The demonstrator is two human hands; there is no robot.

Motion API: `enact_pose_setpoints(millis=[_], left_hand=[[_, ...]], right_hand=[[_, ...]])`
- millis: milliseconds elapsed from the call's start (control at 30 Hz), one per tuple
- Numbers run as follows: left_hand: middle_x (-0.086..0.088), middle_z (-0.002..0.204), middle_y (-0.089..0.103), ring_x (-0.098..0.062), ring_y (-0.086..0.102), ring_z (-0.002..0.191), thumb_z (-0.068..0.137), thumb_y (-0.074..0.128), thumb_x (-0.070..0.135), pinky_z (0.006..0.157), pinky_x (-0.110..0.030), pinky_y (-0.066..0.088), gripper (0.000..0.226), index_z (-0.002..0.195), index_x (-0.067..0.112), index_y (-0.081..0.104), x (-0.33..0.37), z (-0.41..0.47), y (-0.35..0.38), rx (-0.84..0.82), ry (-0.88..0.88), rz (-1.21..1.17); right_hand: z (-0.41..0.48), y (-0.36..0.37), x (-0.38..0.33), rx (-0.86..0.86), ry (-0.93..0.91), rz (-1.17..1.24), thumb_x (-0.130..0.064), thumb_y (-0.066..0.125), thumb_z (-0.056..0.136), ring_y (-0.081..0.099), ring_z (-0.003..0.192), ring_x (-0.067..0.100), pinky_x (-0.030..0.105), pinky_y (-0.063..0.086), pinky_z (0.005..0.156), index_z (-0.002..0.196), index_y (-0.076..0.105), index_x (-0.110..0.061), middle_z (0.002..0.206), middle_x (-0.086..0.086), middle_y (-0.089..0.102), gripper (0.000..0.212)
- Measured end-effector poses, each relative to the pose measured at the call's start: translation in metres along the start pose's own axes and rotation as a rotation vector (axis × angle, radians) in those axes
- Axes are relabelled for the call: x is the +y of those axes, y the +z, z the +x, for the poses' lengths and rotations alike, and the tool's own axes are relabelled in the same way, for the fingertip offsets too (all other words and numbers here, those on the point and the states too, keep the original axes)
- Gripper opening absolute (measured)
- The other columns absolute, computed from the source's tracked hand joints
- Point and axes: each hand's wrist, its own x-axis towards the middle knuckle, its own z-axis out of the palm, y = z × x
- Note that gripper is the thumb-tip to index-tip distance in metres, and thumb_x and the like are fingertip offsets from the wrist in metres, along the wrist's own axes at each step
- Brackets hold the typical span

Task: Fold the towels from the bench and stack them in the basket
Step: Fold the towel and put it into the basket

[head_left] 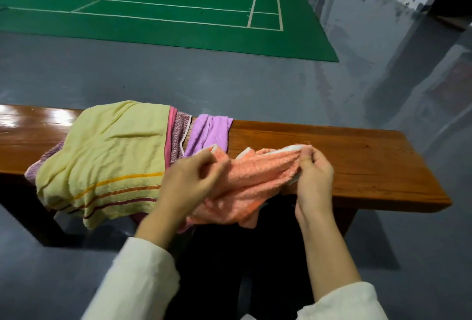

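A crumpled orange towel (250, 181) hangs over the front edge of the wooden bench (357, 164). My right hand (313, 174) pinches its white-edged corner at the right. My left hand (190, 181) grips the towel's left part with curled fingers. To the left a yellow towel (107, 158) with orange and maroon stripes is draped over the bench, covering a maroon patterned towel (178, 135). A lilac towel (208, 133) lies behind the orange one. No basket is in view.
The bench runs left to right across the view, with bare wood at its right end and far left (30, 130). Grey floor (229, 77) lies beyond, then a green court mat (158, 3) with white lines.
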Motion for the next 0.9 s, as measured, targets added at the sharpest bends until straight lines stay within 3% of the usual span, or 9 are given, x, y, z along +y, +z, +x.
enact_pose_setpoints(millis=[100,233,333,433,600,733,833,900], left_hand=[[0.002,0.046,0.034,-0.011,0.038,0.046,0.085,0.043,0.066,0.051,-0.038,0.038,0.053,0.055,0.022,0.041,-0.029,0.011,-0.027,-0.125,0.142,0.073],[-0.003,0.051,0.038,-0.018,0.041,0.054,0.084,0.045,0.068,0.056,-0.029,0.035,0.063,0.056,0.012,0.044,-0.048,0.015,-0.045,-0.229,0.245,0.065],[0.0,0.044,0.031,-0.014,0.037,0.043,0.082,0.05,0.067,0.047,-0.031,0.032,0.053,0.056,0.023,0.037,-0.06,0.014,-0.05,-0.212,0.275,0.171],[0.003,0.04,0.03,-0.012,0.035,0.038,0.083,0.041,0.074,0.043,-0.027,0.026,0.06,0.053,0.021,0.038,-0.07,0.018,-0.055,-0.194,0.285,0.3],[-0.002,0.052,0.042,-0.009,0.038,0.051,0.08,0.044,0.072,0.055,-0.034,0.033,0.061,0.058,0.015,0.046,-0.08,0.018,-0.056,-0.179,0.068,-0.018],[0.007,0.052,0.048,-0.012,0.047,0.05,0.081,0.021,0.079,0.05,-0.031,0.035,0.066,0.062,0.022,0.049,-0.098,0.02,-0.056,-0.252,0.113,0.35],[0.007,0.061,0.05,-0.018,0.049,0.056,0.087,0.022,0.067,0.05,-0.028,0.033,0.062,0.068,0.02,0.058,-0.102,0.027,-0.059,-0.272,0.174,0.37],[0.008,0.07,0.053,-0.018,0.051,0.063,0.089,0.024,0.059,0.06,-0.029,0.034,0.054,0.08,0.02,0.061,-0.101,0.03,-0.064,-0.299,0.231,0.389]], right_hand=[[0.006,-0.006,0.004,0.064,0.003,0.024,-0.021,0.035,0.104,0.053,0.055,0.0,0.012,0.041,0.05,0.095,0.059,-0.003,0.063,-0.007,0.06,0.031],[0.01,-0.01,0.017,0.158,0.041,0.04,-0.027,0.036,0.104,0.049,0.066,0.006,0.02,0.041,0.058,0.101,0.058,-0.008,0.075,-0.003,0.054,0.03],[0.015,-0.014,0.026,0.221,0.061,0.059,-0.029,0.036,0.104,0.049,0.069,0.007,0.021,0.042,0.06,0.104,0.058,-0.007,0.077,-0.004,0.053,0.031],[0.013,-0.011,0.034,0.237,0.055,0.02,-0.03,0.037,0.103,0.053,0.082,0.016,0.031,0.045,0.075,0.108,0.058,-0.003,0.088,0.003,0.058,0.034],[0.019,-0.018,0.042,0.287,0.112,0.022,-0.031,0.036,0.103,0.055,0.088,0.02,0.035,0.046,0.078,0.105,0.058,-0.006,0.091,0.004,0.059,0.034],[0.017,-0.019,0.045,0.258,0.119,0.0,-0.03,0.036,0.104,0.058,0.088,0.017,0.032,0.049,0.078,0.108,0.058,-0.006,0.095,0.006,0.061,0.032],[0.014,-0.018,0.049,0.248,0.114,-0.016,-0.03,0.036,0.104,0.055,0.082,0.012,0.024,0.045,0.071,0.111,0.057,-0.005,0.093,0.003,0.059,0.033],[0.017,-0.022,0.051,0.258,0.108,-0.02,-0.03,0.036,0.103,0.054,0.083,0.013,0.027,0.045,0.073,0.111,0.057,-0.004,0.09,0.001,0.058,0.034]])
